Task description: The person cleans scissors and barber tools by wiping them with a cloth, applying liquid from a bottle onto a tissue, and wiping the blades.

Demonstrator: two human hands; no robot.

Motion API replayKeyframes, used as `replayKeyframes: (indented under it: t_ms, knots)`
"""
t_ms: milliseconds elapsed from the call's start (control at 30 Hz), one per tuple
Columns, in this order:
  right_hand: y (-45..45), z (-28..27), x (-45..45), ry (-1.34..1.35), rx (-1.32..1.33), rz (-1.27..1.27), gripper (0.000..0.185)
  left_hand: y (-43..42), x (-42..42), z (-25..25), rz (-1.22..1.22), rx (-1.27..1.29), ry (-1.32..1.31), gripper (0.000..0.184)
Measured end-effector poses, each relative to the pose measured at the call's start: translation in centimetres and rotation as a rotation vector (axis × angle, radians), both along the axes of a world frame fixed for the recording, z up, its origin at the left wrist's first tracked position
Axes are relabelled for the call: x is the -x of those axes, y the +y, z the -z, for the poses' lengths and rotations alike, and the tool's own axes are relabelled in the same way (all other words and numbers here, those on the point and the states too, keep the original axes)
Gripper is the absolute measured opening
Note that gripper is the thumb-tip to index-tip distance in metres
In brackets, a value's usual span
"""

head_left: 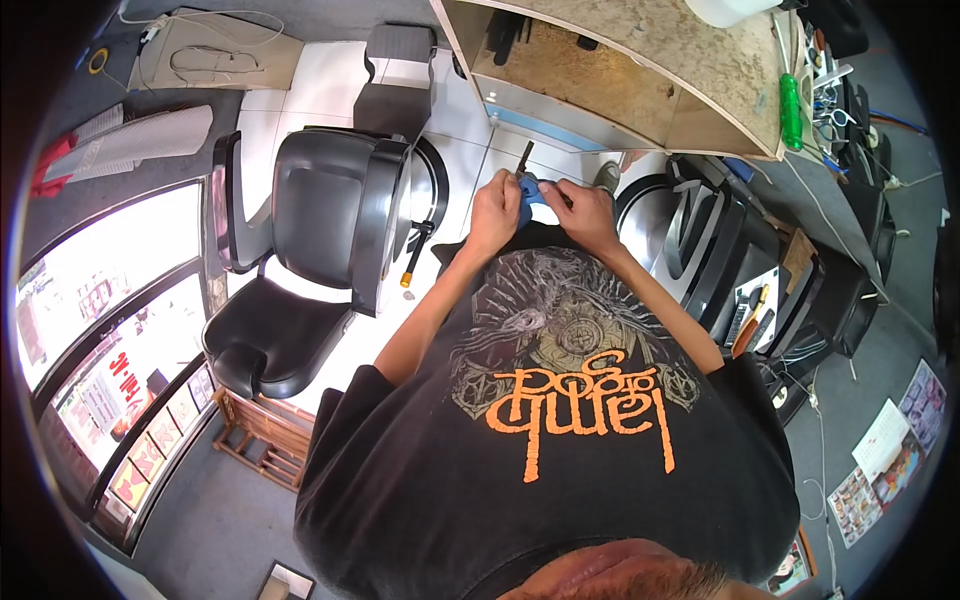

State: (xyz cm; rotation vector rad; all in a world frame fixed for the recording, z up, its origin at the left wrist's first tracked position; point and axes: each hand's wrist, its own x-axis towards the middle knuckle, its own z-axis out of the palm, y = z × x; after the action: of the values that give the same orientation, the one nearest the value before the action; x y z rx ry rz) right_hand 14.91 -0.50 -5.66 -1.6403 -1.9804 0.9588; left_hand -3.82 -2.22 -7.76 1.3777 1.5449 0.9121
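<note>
My left hand [495, 212] and my right hand [586, 214] are close together in front of my black shirt. A small blue cloth-like piece [530, 190] is pinched between them, with a fold hanging below the fingers. Out of the top of my left hand's grip sticks a narrow dark tool [526, 156]; its kind cannot be made out. My right thumb and fingers press on the blue piece from the right. Both hands are closed, and the fingers partly hide what they hold.
A black barber chair [325, 200] stands on the left, and another black chair [715, 240] on the right. Ahead is a wooden counter [650, 35] with a green bottle [791, 112] and several tools [832, 110] at its right end. A wooden stool [258, 440] sits lower left.
</note>
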Motion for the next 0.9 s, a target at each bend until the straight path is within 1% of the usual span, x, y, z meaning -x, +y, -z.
replayKeyframes:
  t_ms: [100,200,500,733,900]
  knots:
    - [0.3,0.2,-0.3,-0.006,0.008,0.007,0.047,0.0,-0.1,-0.1,0.008,0.045,0.039,0.034]
    - [0.2,0.4,-0.2,-0.007,-0.014,0.014,0.047,0.0,0.0,-0.2,-0.008,0.030,0.018,0.033]
    - [-0.2,0.1,-0.3,-0.025,-0.014,0.008,0.046,-0.3,-0.3,-0.5,-0.002,0.092,0.017,0.033]
    - [-0.4,-0.1,-0.2,-0.045,-0.050,-0.028,0.047,-0.7,-0.3,-0.2,0.012,0.047,0.037,0.032]
    - [0.0,-0.2,0.0,-0.063,-0.041,0.002,0.047,0.0,-0.4,-0.3,0.010,0.018,0.046,0.032]
